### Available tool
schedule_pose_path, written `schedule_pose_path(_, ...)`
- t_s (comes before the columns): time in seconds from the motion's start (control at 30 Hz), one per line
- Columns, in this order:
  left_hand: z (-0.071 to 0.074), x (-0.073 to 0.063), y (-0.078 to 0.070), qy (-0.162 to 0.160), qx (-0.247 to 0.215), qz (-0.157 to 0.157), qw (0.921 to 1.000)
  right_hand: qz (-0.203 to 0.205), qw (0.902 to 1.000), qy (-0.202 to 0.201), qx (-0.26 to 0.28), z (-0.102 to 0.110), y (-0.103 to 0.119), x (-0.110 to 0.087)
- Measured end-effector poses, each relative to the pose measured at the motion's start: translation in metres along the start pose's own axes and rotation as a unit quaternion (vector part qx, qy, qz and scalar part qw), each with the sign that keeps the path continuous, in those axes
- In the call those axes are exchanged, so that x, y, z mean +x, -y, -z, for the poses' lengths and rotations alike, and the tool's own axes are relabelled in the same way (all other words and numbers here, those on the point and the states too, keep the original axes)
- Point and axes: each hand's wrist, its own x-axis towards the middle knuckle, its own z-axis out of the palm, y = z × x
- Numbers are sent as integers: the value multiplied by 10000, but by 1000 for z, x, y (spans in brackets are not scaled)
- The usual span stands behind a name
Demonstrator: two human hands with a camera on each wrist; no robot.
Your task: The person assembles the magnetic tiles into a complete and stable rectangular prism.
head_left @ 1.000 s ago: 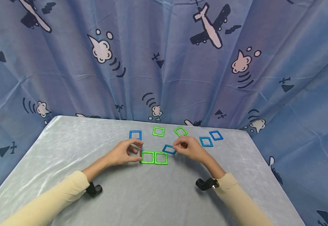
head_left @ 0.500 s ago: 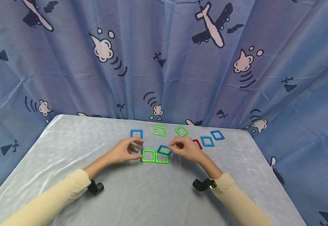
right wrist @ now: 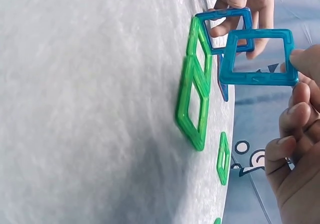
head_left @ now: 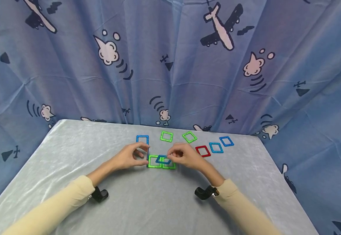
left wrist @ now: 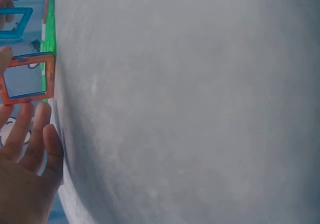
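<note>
My left hand (head_left: pixel 130 158) holds a square magnetic tile (right wrist: pixel 248 21) upright at the left edge of two green magnetic tiles (head_left: pixel 155 167). This upright frame shows blue in the right wrist view and orange-red with a blue inner edge in the left wrist view. The green pair lies flat, side by side. Between right thumb and fingers, my right hand (head_left: pixel 186 157) pinches a blue magnetic tile (right wrist: pixel 257 78) by one side. In the head view that blue tile overlaps the green pair, and the right wrist view shows it raised above the table.
Behind the hands lie a blue tile (head_left: pixel 142 136) and two loose green tiles (head_left: pixel 166 132). To the right are a red tile (head_left: pixel 203 155) and two blue tiles (head_left: pixel 216 152). A patterned curtain (head_left: pixel 170 65) hangs beyond the white-covered table (head_left: pixel 147 205).
My right hand has moved left, carrying the blue tile from beside the green pair to over it, uncovering the red tile. My left hand stays in place with the upright tile.
</note>
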Motion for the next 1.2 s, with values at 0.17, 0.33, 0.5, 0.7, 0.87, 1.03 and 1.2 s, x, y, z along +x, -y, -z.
schedule_pose_path(0.17,0,-1,-1,39,25,100,9999,-47,10000,0,41,-4,0,1)
schedule_pose_path(0.33,-1,-1,-2,5,107,142,9998,-120,9999,-19,44,-6,1,0)
schedule_pose_path(0.5,-1,-2,-3,-48,52,62,10000,-11,10000,-39,18,-7,3,-2)
schedule_pose_path(0.7,-1,-2,-2,-52,16,112,9999,78,9999,-35,113,-11,13,-6)
schedule_pose_path(0.87,-1,-2,-2,-70,-32,133,9999,102,9998,-43,157,-10,40,-7)
schedule_pose_path(1.03,-2,-2,-2,-103,-58,46,9999,220,9996,-15,168,-14,40,-5)
schedule_pose_path(1.2,-2,-2,-2,-89,-22,-4,10000,271,9993,25,268,-17,40,-1)
